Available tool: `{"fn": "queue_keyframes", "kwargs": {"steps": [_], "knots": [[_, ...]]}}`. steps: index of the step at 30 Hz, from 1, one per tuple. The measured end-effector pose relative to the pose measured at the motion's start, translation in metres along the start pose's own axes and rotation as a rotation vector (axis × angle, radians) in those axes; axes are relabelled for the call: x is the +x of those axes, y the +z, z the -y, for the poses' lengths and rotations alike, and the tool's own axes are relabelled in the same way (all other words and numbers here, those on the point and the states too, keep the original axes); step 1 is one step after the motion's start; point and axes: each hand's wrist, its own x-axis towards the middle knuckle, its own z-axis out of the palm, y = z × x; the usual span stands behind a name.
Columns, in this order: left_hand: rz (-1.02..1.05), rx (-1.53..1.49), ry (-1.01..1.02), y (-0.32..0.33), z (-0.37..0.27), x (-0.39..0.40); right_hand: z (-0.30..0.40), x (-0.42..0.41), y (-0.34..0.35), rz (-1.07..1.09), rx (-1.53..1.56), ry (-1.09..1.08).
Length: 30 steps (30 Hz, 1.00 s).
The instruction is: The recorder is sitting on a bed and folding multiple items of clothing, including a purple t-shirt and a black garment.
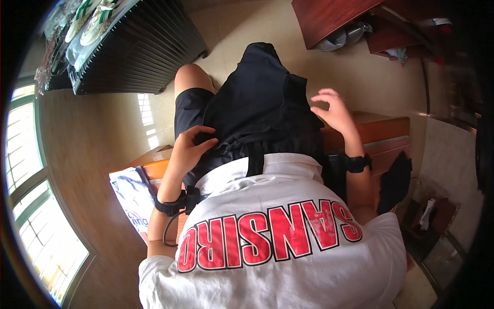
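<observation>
A black cloth garment (251, 92) lies spread over my lap and right thigh, its far end narrowing beyond my knees. At its left edge is my left hand (193, 146), thumb and forefinger apart, the thumb close to or touching the cloth; I cannot tell which. My right hand (334, 110) is raised just right of the garment, fingers curved and apart, with nothing between them. Black straps circle both wrists. Below the garment is my white T-shirt (285, 278), which bears red lettering. My bare left knee (193, 77) shows beside the garment.
I sit on a wooden bench (386, 127). White printed cloth (129, 193) lies on its left, black cloth (397, 181) to the right. Shoes (92, 31) top a black ribbed cabinet (142, 46). Dark red wooden furniture (332, 19) stands at upper right. Windows (46, 239) are left.
</observation>
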Motion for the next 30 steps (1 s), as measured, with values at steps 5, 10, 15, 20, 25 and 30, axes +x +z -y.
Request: {"fn": "queue_keyframes", "kwargs": {"steps": [5, 10, 15, 20, 25, 30], "knots": [[-0.01, 0.029, -0.032, -0.001, -0.004, 0.002, 0.059, 0.011, 0.0, 0.393, 0.325, -0.244], [-0.02, 0.024, -0.067, 0.001, -0.006, 0.0, 0.07, 0.016, 0.0, 0.397, 0.209, -0.168], [-0.053, -0.29, -0.14, 0.0, -0.005, -0.001, 0.064, 0.012, -0.007, 0.325, 0.359, -0.337], [0.035, -0.025, -0.134, -0.002, -0.006, 0.0, 0.067, 0.001, 0.001, 0.478, 0.211, -0.194], [-0.033, 0.584, 0.386, 0.002, -0.018, -0.003, 0.053, -0.009, 0.001, 0.311, 0.106, -0.161], [0.32, 0.281, 0.332, 0.002, -0.028, 0.007, 0.026, -0.016, 0.019, 0.173, 0.052, 0.043]]}}
